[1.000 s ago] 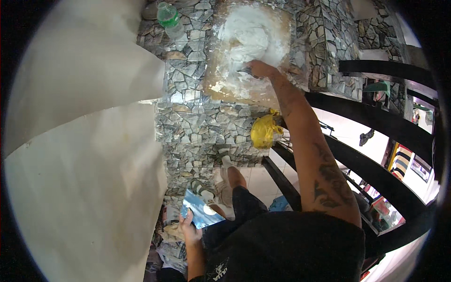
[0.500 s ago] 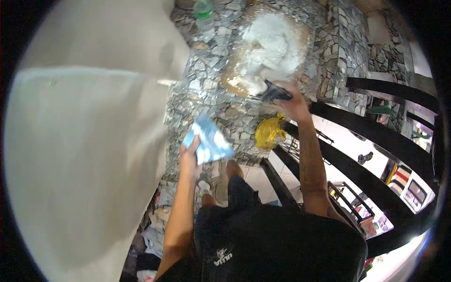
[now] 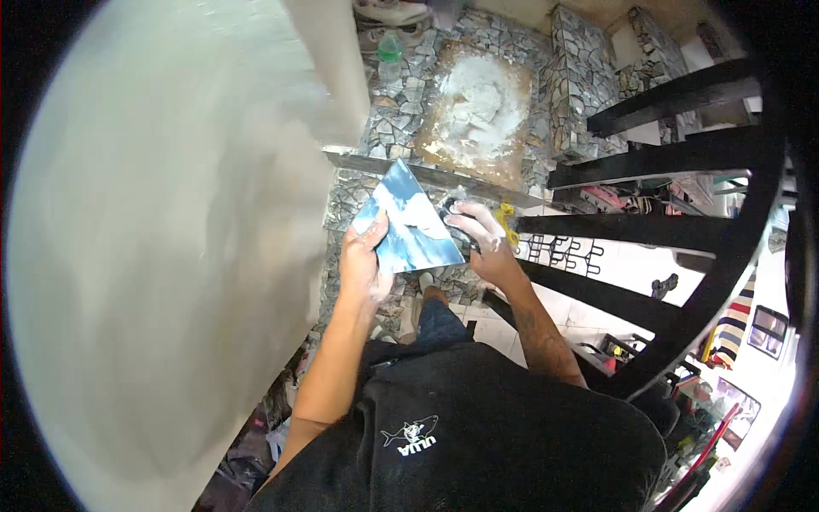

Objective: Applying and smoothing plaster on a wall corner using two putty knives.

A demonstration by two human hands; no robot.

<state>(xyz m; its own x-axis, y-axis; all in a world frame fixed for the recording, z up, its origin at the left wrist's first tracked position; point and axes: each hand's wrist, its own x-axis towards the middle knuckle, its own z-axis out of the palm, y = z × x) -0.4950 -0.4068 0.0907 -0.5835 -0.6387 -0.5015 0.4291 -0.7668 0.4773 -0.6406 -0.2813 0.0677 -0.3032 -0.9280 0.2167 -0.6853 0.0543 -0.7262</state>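
My left hand [image 3: 363,260] grips a flat blue triangular plate [image 3: 414,243] with white patches on it, held out in front of my body. Just to its right, my right hand [image 3: 486,243] has white-smeared fingers curled round a small black tool [image 3: 450,210], close to the plate's edge. Beyond both hands lies a tan board [image 3: 432,158] covered with a heap of white powdery paste [image 3: 482,102] on the stone-patterned step.
A pale wall [image 3: 171,256] fills the left. A green-labelled bottle [image 3: 389,55] and shoes [image 3: 391,13] sit at the back. Black railing bars [image 3: 640,226] curve along the right, beside a yellow plastic bag [image 3: 507,213]. My feet stand on the stairs below.
My left hand has raised the blue plate from beside my legs. My right hand has drawn back from the paste board with the black tool, and the two hands are now close together.
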